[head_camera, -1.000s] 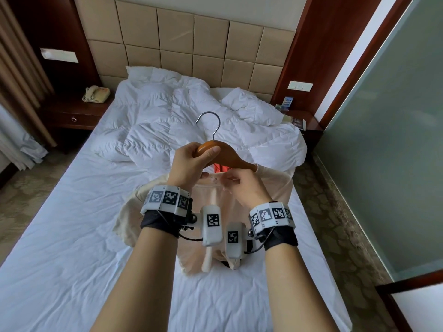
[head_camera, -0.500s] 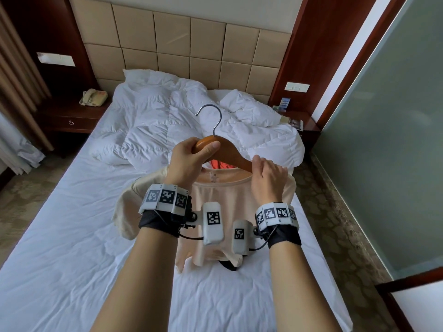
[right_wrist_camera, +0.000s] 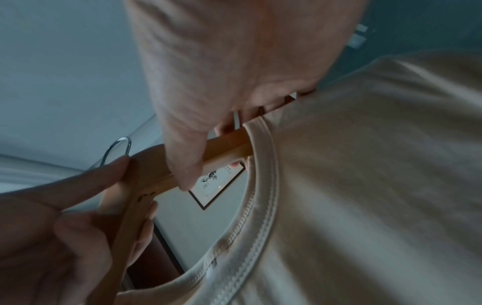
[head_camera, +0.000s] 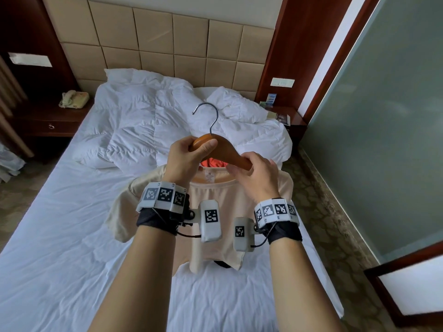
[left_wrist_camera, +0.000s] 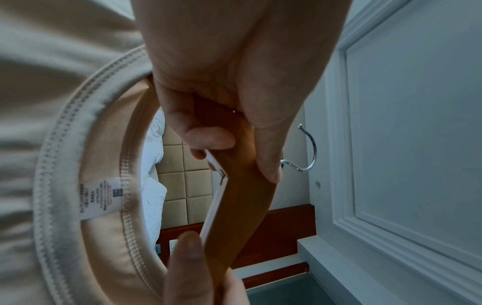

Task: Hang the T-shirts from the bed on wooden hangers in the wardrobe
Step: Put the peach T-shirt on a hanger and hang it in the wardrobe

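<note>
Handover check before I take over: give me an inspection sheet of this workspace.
Surface: bed, white sheet, rumpled duvet at the head.
Job's things: wooden hanger held up, beige T-shirt on it; orange garment behind.
Clutter: dark item under the shirt hem.
Hands: left hand grips the hanger top; right hand pinches its right arm at the collar.
Cables: thin wires at wrist bands.
Surroundings: phone on nightstand; padded headboard.

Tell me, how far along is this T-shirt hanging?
Done: the hanger is through the beige T-shirt collar. In hand: left hand grips the hanger, right hand settles its right arm. Left: hanging it in the wardrobe, out of view, then the orange garment on the bed.
</note>
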Demonstrator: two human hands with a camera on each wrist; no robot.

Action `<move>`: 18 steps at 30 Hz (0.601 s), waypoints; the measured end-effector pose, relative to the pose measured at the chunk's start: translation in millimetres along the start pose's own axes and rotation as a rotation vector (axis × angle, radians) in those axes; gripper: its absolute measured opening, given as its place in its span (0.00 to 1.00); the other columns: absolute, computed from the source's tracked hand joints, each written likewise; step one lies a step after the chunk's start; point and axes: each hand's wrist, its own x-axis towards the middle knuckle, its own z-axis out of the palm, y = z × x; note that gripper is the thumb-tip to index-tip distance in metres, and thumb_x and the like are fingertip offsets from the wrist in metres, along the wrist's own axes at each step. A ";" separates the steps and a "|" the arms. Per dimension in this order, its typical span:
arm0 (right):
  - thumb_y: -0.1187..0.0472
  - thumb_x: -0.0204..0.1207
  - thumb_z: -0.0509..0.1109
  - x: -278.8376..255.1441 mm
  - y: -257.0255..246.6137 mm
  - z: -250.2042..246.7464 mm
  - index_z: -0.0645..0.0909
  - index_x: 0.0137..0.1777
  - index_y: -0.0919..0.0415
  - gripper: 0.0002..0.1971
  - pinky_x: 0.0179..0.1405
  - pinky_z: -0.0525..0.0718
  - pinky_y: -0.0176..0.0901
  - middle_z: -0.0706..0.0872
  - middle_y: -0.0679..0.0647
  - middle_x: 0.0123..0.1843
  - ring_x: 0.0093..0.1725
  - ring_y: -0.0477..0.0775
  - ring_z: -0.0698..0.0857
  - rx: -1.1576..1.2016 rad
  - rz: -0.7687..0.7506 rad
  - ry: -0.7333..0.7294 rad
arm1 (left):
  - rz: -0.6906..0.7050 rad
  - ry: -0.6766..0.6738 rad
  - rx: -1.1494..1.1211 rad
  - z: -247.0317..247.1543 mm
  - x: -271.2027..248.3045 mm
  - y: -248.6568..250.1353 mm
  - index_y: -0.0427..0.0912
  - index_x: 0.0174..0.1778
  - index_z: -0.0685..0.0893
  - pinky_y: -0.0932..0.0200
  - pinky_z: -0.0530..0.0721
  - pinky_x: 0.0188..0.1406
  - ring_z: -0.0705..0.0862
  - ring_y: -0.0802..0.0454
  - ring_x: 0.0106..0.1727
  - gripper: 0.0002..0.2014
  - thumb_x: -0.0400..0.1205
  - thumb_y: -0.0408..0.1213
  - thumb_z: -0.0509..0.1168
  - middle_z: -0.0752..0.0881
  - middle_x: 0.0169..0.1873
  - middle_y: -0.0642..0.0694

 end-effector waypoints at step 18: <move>0.45 0.68 0.81 38.2 38.0 -70.0 0.87 0.42 0.51 0.12 0.43 0.84 0.45 0.89 0.49 0.39 0.41 0.54 0.87 -0.129 0.270 -0.171 | 0.075 -0.324 0.336 73.8 36.8 15.0 0.40 0.41 0.85 0.48 0.86 0.33 0.84 0.49 0.35 0.25 0.74 0.62 0.73 0.82 0.30 0.50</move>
